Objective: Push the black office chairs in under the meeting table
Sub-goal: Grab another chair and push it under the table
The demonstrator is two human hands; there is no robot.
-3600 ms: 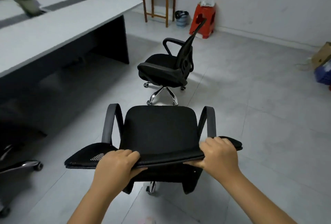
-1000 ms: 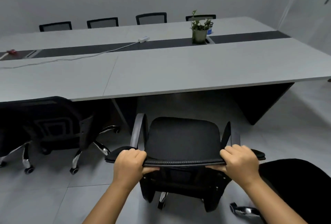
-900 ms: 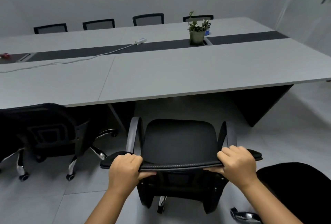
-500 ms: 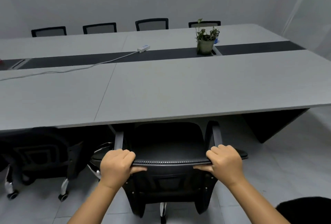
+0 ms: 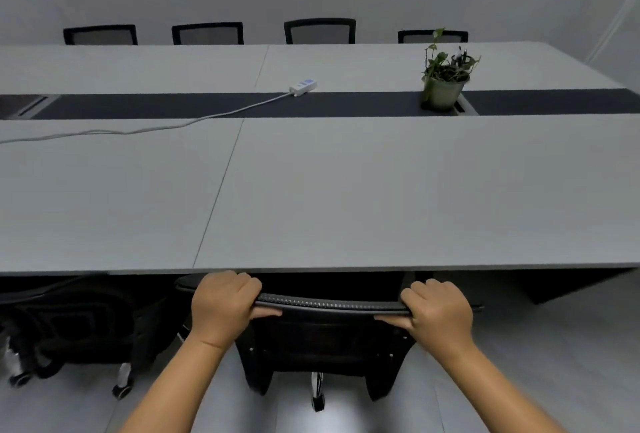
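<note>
A black office chair (image 5: 329, 339) stands right in front of me, its seat and armrests hidden under the grey meeting table (image 5: 346, 197). Only its backrest and wheeled base show. My left hand (image 5: 221, 304) grips the top edge of the backrest on the left. My right hand (image 5: 438, 311) grips the same edge on the right. The backrest's top edge sits just at the table's near edge. A second black chair (image 5: 76, 325) is tucked under the table to the left.
Several black chairs (image 5: 320, 31) line the table's far side. A potted plant (image 5: 445, 79) and a white power strip (image 5: 303, 85) with its cable lie on the table's dark middle strip. Grey tiled floor (image 5: 554, 346) shows to the right.
I have rolled the chair forward; its seat and armrests have gone under the tabletop. Both hands kept their grip on the backrest. The other chair at lower right has left the view.
</note>
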